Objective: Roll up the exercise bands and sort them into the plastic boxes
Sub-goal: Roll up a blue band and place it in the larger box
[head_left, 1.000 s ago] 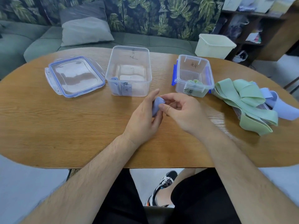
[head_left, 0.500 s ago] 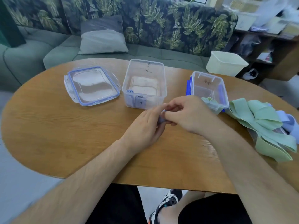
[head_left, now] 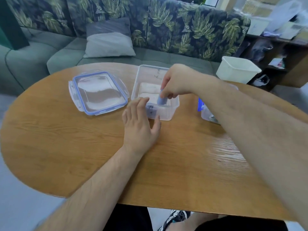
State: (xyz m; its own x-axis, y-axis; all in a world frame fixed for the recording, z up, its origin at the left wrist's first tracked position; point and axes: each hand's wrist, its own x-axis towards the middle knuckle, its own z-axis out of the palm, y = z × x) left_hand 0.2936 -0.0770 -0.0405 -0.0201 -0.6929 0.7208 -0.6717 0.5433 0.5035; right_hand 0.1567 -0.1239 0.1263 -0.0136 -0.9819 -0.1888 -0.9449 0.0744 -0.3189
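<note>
The right hand (head_left: 175,84), centre of the frame, pinches a rolled blue band (head_left: 161,100) that hangs just below its fingertips inside the clear box (head_left: 166,114); the left hand (head_left: 140,125) lies loose with fingers straight beside the box's near wall. The lid (head_left: 98,92) lies to the box's left on the table (head_left: 66,147).

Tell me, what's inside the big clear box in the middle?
The right hand holds a rolled blue band down in the clear box. The left hand covers the near-left corner, so anything there is hidden.
</note>
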